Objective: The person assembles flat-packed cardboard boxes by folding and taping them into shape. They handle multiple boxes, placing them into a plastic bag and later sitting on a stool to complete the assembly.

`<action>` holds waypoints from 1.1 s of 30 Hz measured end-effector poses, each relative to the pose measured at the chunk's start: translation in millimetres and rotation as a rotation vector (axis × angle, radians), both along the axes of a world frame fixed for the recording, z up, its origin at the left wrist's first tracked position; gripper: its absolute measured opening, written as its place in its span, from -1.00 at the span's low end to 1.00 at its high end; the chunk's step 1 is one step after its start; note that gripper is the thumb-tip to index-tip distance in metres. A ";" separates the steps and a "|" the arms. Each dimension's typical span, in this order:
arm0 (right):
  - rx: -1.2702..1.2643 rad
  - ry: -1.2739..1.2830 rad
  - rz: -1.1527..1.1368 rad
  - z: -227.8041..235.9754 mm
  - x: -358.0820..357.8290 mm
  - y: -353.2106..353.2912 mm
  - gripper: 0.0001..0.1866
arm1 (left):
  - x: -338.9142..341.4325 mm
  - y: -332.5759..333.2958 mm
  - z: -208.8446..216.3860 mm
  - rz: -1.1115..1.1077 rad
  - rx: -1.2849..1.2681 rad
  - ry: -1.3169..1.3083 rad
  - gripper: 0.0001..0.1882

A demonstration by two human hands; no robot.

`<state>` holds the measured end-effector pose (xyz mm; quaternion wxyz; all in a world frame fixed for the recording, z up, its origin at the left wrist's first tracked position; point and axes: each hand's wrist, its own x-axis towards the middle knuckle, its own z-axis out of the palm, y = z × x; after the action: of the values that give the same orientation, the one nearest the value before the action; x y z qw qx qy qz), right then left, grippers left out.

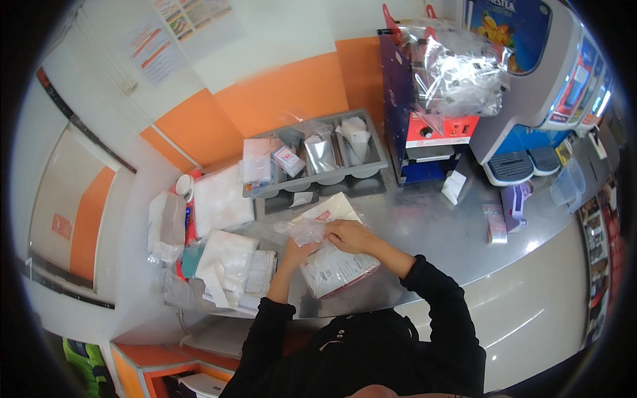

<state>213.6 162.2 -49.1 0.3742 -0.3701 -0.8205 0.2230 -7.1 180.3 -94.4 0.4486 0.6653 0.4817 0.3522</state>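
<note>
A thin clear plastic bag [302, 231] is crumpled between my two hands. My left hand [303, 251] grips it from below, its fingers partly covered by the film. The curled fingers of my right hand [350, 236] pinch the bag's right side. Beneath both hands lies a stack of packed white and cream paper bags [342, 270] with red and dark print, flat on the metal counter [424, 232]. Part of that stack is hidden by my hands.
Behind my hands stands a grey divided tray [325, 178] holding small packs and napkins. White wrapping sheets [224, 199] and folded papers [229, 259] lie at left. A plastic-covered red-and-blue machine [441, 129], drink dispenser [524, 142] and purple tape dispenser [514, 207] stand at right.
</note>
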 end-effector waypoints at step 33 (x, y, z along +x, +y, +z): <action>0.225 0.004 0.374 151.4 -194.0 -47.2 -0.57 | -83.1 -752.4 79.4 2.842 1.013 0.442 -0.76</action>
<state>19.5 115.0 102.3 0.3667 -0.1671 -0.8939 0.1964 -90.3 -572.1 -15.0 -0.5977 -0.2179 0.5898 0.4973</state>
